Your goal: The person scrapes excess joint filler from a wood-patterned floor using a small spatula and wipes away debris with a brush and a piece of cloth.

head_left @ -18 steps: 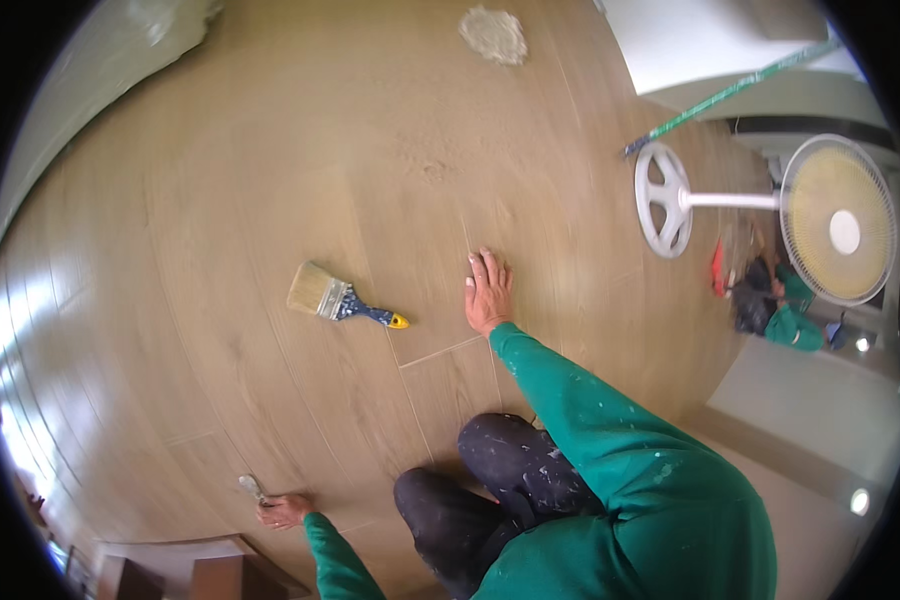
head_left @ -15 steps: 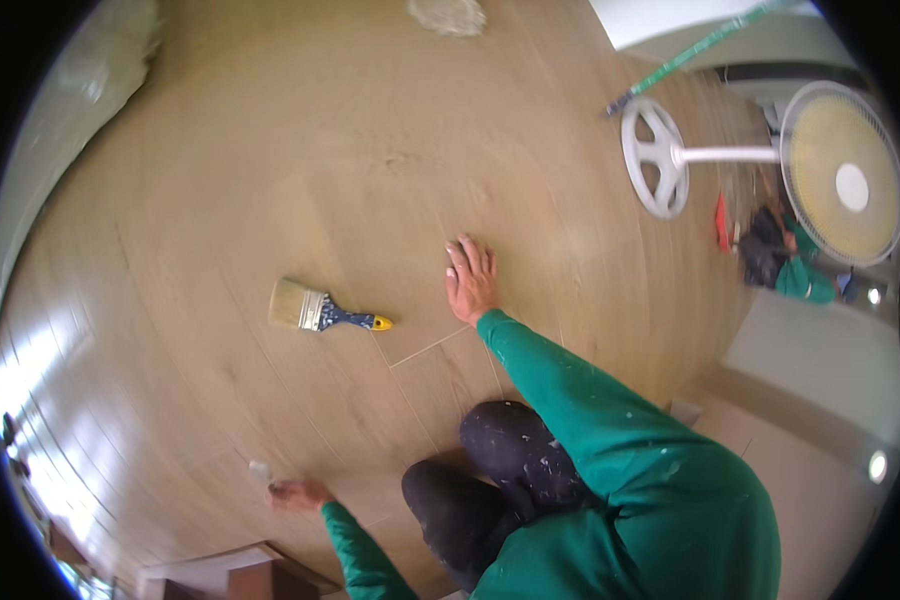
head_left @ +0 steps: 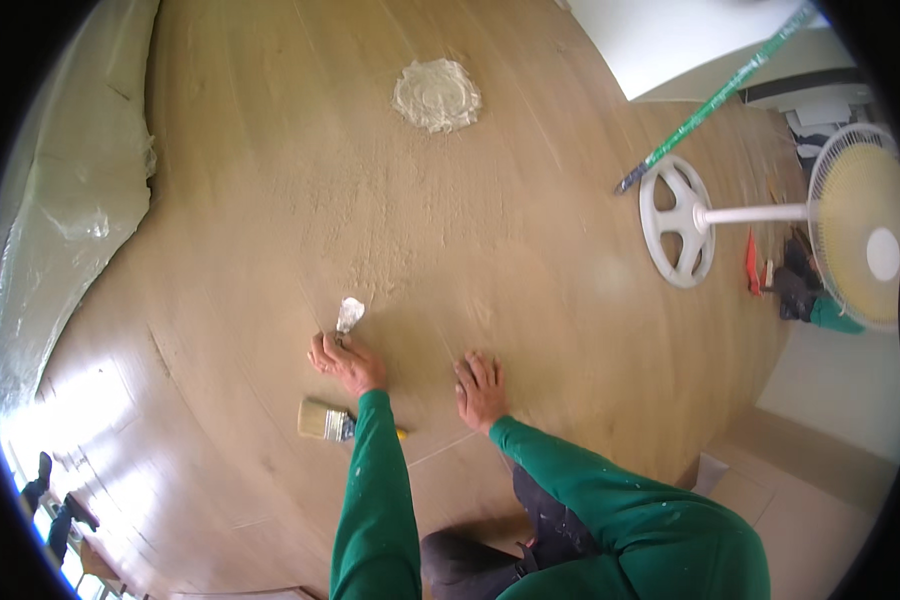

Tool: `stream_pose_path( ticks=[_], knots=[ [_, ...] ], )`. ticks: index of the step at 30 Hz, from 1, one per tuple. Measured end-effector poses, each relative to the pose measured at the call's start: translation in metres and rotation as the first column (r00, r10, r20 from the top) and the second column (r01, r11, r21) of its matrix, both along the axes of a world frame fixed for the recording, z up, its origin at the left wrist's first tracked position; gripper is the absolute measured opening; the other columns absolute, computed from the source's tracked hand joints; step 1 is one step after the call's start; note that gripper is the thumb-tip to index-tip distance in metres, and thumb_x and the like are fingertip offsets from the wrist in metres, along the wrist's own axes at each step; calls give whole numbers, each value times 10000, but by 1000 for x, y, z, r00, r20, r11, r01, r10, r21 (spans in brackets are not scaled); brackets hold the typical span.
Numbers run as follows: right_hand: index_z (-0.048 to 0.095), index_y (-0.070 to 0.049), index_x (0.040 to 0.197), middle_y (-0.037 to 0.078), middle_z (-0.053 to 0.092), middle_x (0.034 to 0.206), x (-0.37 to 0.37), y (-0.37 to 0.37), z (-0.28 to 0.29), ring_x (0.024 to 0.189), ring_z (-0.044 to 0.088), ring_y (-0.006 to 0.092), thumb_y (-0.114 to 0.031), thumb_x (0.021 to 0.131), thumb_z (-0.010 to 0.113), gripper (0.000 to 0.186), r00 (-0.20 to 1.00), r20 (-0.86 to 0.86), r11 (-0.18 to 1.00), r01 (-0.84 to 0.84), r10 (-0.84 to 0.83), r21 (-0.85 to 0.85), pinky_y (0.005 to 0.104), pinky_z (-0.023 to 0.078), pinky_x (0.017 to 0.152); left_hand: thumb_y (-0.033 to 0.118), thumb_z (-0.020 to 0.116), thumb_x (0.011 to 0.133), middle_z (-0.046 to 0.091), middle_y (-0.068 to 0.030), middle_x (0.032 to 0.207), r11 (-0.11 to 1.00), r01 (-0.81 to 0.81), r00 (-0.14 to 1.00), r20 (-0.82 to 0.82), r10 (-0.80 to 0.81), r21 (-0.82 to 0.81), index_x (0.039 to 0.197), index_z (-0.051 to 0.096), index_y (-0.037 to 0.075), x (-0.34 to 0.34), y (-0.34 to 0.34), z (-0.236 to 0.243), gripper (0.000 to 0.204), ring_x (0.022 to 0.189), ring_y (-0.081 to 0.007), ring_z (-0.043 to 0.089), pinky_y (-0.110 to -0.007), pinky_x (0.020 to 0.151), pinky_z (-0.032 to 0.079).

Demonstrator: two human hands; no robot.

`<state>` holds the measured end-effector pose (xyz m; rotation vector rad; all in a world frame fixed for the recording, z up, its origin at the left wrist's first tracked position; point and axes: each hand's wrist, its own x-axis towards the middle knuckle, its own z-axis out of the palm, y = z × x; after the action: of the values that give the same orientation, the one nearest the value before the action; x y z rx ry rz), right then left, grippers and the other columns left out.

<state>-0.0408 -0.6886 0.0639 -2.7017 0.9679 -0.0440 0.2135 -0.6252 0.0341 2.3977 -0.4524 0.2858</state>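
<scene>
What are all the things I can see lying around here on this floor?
putty knife: one, pale smeared blade, held in the left hand, tip on the floor
paintbrush: one, pale bristles with a yellow handle end, on the floor under the left forearm
filler pile: one, off-white, far ahead on the floor
wooden floor: tan planks, dusty streak in the middle
plastic sheet: one, clear, along the left edge
standing fan: one, white, at right
green pole: one, leaning at upper right
left hand: gripping the knife
right hand: flat on the floor, empty
</scene>
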Motion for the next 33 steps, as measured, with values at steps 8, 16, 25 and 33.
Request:
stream_pose_path(
  ticks=[8, 16, 25, 33],
  knots=[
    [716, -45, 1130, 157, 700, 1035, 198, -297, 42, 962, 663, 348, -200, 989, 644, 222, 888, 437, 990, 126, -143, 68, 516, 474, 894, 134, 570, 998, 464, -202, 1435, 985, -31, 998, -48, 40, 169, 1329, 481, 62, 3, 11, 6, 350, 1387, -422, 393, -619, 1222, 220],
    [737, -58, 1218, 219, 718, 1250, 377, -534, 7, 1209, 657, 409, -465, 884, 707, 528, 930, -218, 949, 313, -295, 48, 502, 527, 973, 181, 553, 1027, 457, -186, 1465, 958, -21, 996, -80, 45, 286, 1380, 455, 65, -3, 2, 6, 384, 1391, -436, 366, -609, 1198, 234],
    [698, -59, 1188, 200, 750, 1157, 365, -440, 147, 1075, 706, 396, -181, 936, 694, 280, 883, 435, 968, 76, -177, 239, 443, 547, 903, 179, 548, 1027, 464, -189, 1452, 946, -43, 996, -61, 66, 320, 1354, 493, 59, 6, 24, 23, 352, 1394, -407, 376, -599, 1204, 219],
    [697, -158, 1115, 113, 776, 985, 281, -488, 180, 955, 715, 360, -232, 948, 660, 186, 889, 452, 937, 212, -67, -277, 522, 414, 934, 188, 565, 1019, 499, -195, 1434, 969, 11, 998, -67, 6, 246, 1307, 522, 45, -18, 0, 17, 325, 1376, -392, 426, -593, 1203, 231]
  ],
)
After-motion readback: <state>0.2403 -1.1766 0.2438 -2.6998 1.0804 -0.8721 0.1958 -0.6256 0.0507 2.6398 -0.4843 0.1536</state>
